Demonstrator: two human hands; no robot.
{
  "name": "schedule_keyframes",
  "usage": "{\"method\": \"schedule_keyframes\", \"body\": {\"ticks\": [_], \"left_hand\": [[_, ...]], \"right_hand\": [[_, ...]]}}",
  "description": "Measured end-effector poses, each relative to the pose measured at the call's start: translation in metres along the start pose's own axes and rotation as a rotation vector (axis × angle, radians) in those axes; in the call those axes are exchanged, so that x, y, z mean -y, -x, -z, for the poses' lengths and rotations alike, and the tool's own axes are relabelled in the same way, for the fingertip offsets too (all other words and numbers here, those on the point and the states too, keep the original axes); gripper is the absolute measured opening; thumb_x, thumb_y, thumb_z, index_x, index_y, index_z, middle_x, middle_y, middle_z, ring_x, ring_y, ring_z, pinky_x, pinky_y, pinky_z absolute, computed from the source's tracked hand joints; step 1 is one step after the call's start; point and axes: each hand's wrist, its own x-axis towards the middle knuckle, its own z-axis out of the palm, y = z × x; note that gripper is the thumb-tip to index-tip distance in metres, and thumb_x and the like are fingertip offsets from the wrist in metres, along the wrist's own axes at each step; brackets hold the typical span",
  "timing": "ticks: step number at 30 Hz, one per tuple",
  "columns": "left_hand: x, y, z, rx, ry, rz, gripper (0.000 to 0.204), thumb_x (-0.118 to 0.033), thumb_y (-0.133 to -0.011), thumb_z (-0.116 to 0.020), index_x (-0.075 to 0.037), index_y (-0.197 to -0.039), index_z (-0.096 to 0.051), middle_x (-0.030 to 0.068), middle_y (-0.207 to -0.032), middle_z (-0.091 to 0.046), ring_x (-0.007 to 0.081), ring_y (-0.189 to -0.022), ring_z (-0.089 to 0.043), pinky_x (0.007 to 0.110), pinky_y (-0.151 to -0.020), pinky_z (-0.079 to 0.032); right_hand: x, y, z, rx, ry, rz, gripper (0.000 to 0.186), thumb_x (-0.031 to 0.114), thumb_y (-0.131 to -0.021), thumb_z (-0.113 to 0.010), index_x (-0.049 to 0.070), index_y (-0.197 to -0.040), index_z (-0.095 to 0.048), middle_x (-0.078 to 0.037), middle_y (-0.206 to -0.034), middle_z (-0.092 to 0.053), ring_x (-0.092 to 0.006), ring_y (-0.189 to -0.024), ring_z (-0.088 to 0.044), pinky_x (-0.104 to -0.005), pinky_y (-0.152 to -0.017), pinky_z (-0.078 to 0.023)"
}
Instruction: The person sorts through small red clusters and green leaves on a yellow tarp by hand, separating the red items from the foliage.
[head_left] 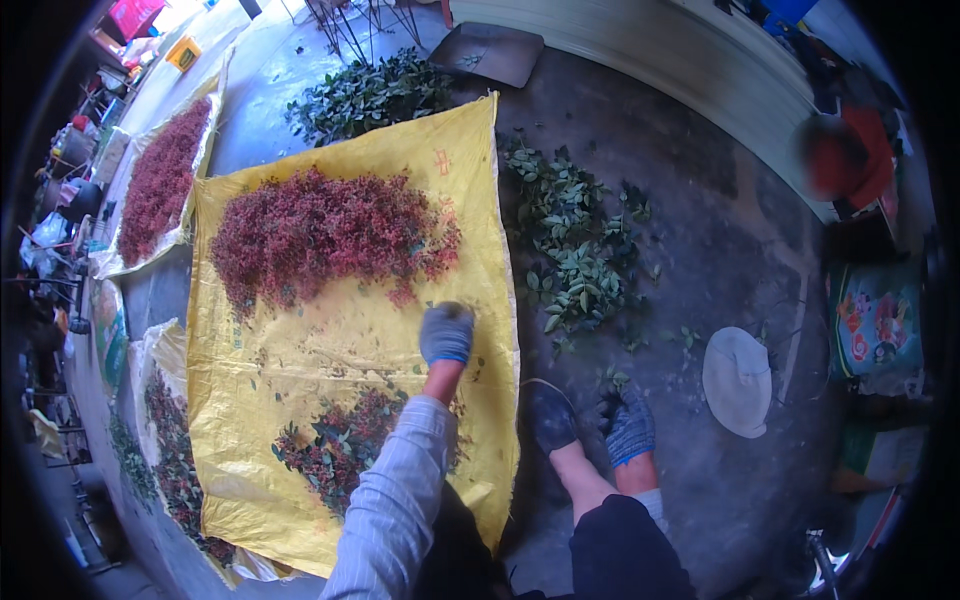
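Observation:
My left hand (447, 335), in a grey-blue knit glove, hangs over the middle of a yellow woven sheet (480, 200), its fingers closed. What it holds, if anything, is hidden. Just beyond it lies a wide heap of red berry clusters (320, 240). A smaller pile of leafy berry sprigs (350, 440) sits nearer, partly covered by my left sleeve. My right hand (632, 430), gloved alike, is low beside my dark shoe (555, 418). Its fingers curl inward, their contents too dark to make out; small green leaves (615, 378) lie just past them.
Stripped green leaves (580, 265) spread on the floor right of the sheet, and another leafy pile (375, 95) lies behind it. A metal dustpan-like tray (490, 52) and a pale round cloth (737, 382) are nearby. More berries (165, 180) cover a sheet at left.

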Motion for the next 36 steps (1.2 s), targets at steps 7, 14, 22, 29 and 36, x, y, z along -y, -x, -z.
{"method": "schedule_keyframes", "body": {"ticks": [7, 14, 22, 29, 36], "left_hand": [[0.024, 0.025, 0.108, -0.083, 0.225, -0.144, 0.042, -0.029, -0.093, -0.079, -0.002, -0.125, -0.074, 0.0102, -0.106, -0.079, 0.0205, -0.096, -0.073, 0.033, -0.089, -0.056], [0.155, 0.235, 0.126, -0.022, 0.011, 0.009, 0.021, -0.022, -0.093, -0.073, -0.011, -0.109, -0.081, 0.0156, -0.108, -0.078, 0.0309, -0.101, -0.075, 0.039, -0.094, -0.057], [0.212, 0.342, 0.126, 0.076, -0.127, 0.228, 0.037, -0.035, -0.09, -0.076, -0.011, -0.118, -0.079, 0.0176, -0.116, -0.076, 0.0349, -0.112, -0.072, 0.043, -0.102, -0.054], [0.229, 0.343, 0.145, -0.207, 0.114, 0.316, 0.022, -0.023, -0.09, -0.077, -0.008, -0.106, -0.08, 0.0165, -0.104, -0.079, 0.0298, -0.098, -0.075, 0.039, -0.093, -0.056], [0.206, 0.33, 0.166, -0.404, 0.12, 0.239, 0.032, -0.024, -0.087, -0.079, -0.006, -0.114, -0.076, 0.0186, -0.111, -0.073, 0.0353, -0.105, -0.07, 0.044, -0.095, -0.054]], "right_hand": [[-0.011, 0.041, 0.051, -0.04, 0.105, 0.053, 0.032, 0.029, -0.103, -0.066, 0.008, -0.128, -0.069, -0.009, -0.112, -0.073, -0.0243, -0.097, -0.069, -0.0404, -0.08, -0.056], [0.05, 0.127, 0.038, -0.287, 0.718, 0.348, 0.029, 0.022, -0.102, -0.068, 0.004, -0.125, -0.071, -0.008, -0.113, -0.075, -0.0226, -0.101, -0.07, -0.0375, -0.089, -0.056], [0.148, 0.289, -0.04, -0.453, 1.29, 1.089, 0.025, 0.014, -0.101, -0.07, -0.001, -0.121, -0.074, -0.007, -0.113, -0.077, -0.0206, -0.105, -0.072, -0.0342, -0.098, -0.055], [0.154, 0.457, -0.209, -0.056, 1.21, 1.135, 0.022, 0.014, -0.101, -0.071, 0.0, -0.118, -0.075, -0.009, -0.117, -0.076, -0.0215, -0.112, -0.068, -0.0376, -0.104, -0.052], [0.119, 0.535, -0.338, 0.425, 1.5, 1.56, 0.024, 0.013, -0.101, -0.069, 0.0, -0.121, -0.074, -0.011, -0.115, -0.074, -0.0198, -0.11, -0.069, -0.0346, -0.095, -0.053]]}}
